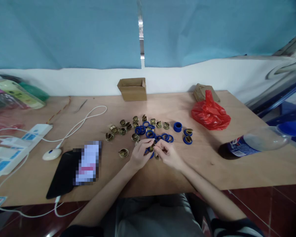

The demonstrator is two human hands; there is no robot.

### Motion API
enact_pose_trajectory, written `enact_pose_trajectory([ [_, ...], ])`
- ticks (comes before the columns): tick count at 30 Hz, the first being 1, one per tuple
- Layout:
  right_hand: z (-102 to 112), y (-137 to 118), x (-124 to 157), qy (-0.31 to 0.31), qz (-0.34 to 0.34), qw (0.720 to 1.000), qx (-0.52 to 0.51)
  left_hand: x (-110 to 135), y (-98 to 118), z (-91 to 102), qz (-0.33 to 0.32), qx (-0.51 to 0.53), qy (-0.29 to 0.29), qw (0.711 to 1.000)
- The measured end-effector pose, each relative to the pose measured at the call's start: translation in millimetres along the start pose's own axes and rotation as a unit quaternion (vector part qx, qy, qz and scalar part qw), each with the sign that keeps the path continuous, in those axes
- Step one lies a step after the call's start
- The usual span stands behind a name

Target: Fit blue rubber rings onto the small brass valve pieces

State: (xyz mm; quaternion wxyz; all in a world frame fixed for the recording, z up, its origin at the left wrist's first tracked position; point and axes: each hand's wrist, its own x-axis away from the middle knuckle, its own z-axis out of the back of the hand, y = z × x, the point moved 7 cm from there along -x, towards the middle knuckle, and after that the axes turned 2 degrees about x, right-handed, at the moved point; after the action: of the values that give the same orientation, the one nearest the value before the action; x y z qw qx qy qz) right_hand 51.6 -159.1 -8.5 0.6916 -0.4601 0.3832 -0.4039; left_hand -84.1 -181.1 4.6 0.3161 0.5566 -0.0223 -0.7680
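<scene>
My left hand (140, 154) and my right hand (168, 154) meet over the middle of the table, fingertips pinched together. A small brass-coloured metal part (151, 148) shows between them, partly hidden by the fingers. Just beyond my hands lie several loose blue rings (150, 134). Around these are several round brass-coloured parts with upright flaps, one (123, 152) apart to the left. To the right, two such parts sit in blue rings, the nearer one (187, 139) almost touching the other. A short stack of blue rings (178, 127) stands behind them.
At the back are a cardboard box (134, 93) and a red plastic bag (210, 115). A bottle of dark drink (254, 143) lies at right. Leftward are a phone (87, 163), a black device (62, 174), a white mouse-shaped object (51, 154) and a power strip (37, 133) with cables.
</scene>
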Motion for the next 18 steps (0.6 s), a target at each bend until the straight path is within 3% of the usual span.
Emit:
enact_pose_trajectory([
  [8, -4.1, 6.4, 0.1, 0.013, -0.018, 0.999, -0.038, 0.6, -1.6, 0.3, 0.006, -0.003, 0.004, 1.0],
  [16, -2.0, 12.9, -7.0, 0.102, -0.04, 0.987, -0.12, 1.3, -5.2, 1.3, 0.027, -0.008, 0.013, 1.0],
  [18, -0.6, 15.7, -9.5, 0.099, -0.069, 0.981, -0.154, -0.2, -1.7, 0.8, 0.023, -0.004, 0.005, 1.0],
])
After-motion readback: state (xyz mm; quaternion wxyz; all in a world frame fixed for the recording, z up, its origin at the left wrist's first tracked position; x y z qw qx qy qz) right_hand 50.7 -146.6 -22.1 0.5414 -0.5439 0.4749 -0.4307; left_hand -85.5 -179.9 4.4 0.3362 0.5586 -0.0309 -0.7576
